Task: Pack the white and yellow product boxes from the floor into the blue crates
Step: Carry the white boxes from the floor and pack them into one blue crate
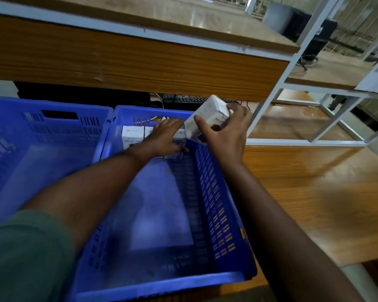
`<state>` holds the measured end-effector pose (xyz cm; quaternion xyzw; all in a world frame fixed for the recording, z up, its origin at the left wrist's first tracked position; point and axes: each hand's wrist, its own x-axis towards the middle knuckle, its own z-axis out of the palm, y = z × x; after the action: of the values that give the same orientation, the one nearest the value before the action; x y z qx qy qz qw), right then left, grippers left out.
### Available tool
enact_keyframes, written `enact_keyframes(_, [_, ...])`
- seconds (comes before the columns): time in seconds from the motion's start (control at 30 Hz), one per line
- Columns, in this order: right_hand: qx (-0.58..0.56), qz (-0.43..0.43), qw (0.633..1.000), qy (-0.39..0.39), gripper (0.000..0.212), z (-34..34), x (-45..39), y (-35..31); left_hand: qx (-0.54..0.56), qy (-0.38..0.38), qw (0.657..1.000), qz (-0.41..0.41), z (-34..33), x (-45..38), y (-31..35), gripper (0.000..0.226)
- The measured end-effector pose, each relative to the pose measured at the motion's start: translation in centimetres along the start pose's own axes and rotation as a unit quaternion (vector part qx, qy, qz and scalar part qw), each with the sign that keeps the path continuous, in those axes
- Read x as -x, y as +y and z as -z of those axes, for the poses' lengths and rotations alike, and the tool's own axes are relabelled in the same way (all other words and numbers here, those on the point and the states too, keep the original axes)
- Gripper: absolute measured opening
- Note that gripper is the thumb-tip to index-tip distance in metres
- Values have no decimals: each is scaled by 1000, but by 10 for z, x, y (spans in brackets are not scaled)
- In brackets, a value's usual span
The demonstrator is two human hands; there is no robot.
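Observation:
Two blue crates stand side by side. The right crate (216, 203) holds a row of white product boxes (131, 137) along its far wall. My left hand (165, 138) lies flat on top of those boxes, fingers spread, pressing on them. My right hand (225, 134) grips a tilted white box (207, 117) above the crate's far right corner. The left crate (42, 136) shows no boxes inside.
A wooden shelf (140, 59) with a white metal frame (277, 83) overhangs the far side of the crates. A black keyboard (190, 98) lies beneath it. A wooden surface (303, 192) extends to the right of the crate.

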<state>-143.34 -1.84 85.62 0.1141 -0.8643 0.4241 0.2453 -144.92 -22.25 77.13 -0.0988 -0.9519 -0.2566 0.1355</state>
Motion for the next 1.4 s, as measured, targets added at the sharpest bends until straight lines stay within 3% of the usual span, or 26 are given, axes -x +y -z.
enact_keyframes(0.1, [75, 35, 996, -26, 82, -18, 7, -7, 206, -14, 978, -21, 17, 9, 20, 102])
enact_keyframes(0.23, [87, 21, 992, -90, 79, -31, 11, -4, 275, -29, 961, -12, 16, 21, 15, 88])
enact_keyframes(0.33, [85, 41, 983, -157, 68, -30, 11, 1, 305, -55, 950, 43, 13, 27, -4, 73])
enact_keyframes(0.47, [69, 56, 970, -226, 58, -21, 6, 7, 266, -113, 954, 82, 9, 27, -8, 55])
enact_keyframes(0.53, [104, 74, 967, -221, 57, -18, 7, 5, 203, -116, 971, 56, 8, 25, -4, 45])
enact_keyframes(0.63, [171, 98, 962, -188, 56, -22, 16, 6, 44, -131, 990, 6, 3, 18, -5, 69])
enact_keyframes(0.73, [202, 91, 940, -260, 58, -37, 27, 13, -77, -156, 983, 56, -1, 19, -14, 82])
enact_keyframes(0.8, [197, 76, 931, -299, 59, -46, 34, 17, -84, -157, 982, 67, 1, 22, -22, 82])
enact_keyframes(0.9, [150, -10, 943, -298, 65, -61, 45, 17, -73, -159, 981, 86, 18, 25, -28, 90])
enact_keyframes(1.03, [107, -60, 950, -286, 76, -87, 58, 5, -42, -236, 967, 83, 37, 37, -16, 83])
enact_keyframes(1.17, [112, -52, 945, -301, 73, -120, 73, -13, -77, -185, 973, 111, 43, 67, -16, 118])
enact_keyframes(1.27, [102, -24, 941, -321, 54, -136, 83, -26, -177, -209, 956, 101, 39, 73, -24, 94])
enact_keyframes(1.4, [-17, -45, 932, -359, 34, -142, 90, -22, -304, -268, 909, 98, 40, 74, -28, 70])
